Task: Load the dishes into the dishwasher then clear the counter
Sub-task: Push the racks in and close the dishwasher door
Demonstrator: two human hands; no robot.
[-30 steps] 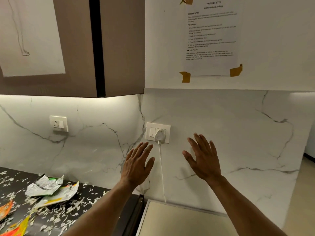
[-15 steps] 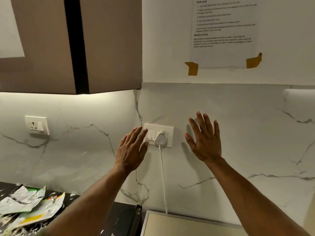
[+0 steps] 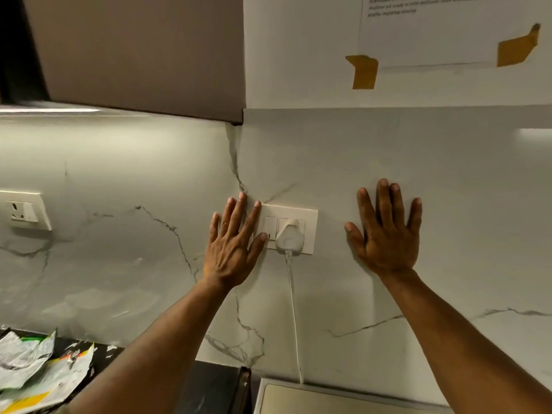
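Note:
My left hand (image 3: 231,249) lies flat with fingers spread against the marble wall, its thumb tip touching the switch on a white socket plate (image 3: 310,218). A white plug (image 3: 287,238) sits in that plate, and its white cord (image 3: 294,318) runs down to a pale appliance top (image 3: 328,398) at the bottom edge. My right hand (image 3: 386,234) is pressed flat on the wall to the right of the plate, fingers straight and spread. Crumpled packaging (image 3: 38,366) lies on the dark speckled counter (image 3: 209,386) at the lower left. No dishes are in view.
A brown wall cabinet (image 3: 143,52) hangs at the upper left with a lit strip under it. A second white socket (image 3: 25,210) is on the left wall. A taped instruction sheet (image 3: 448,28) hangs at the upper right.
Both hands moved forward and up from mid-air onto the wall. My left thumb now reaches the switch beside the plug. The view has closed in on the wall.

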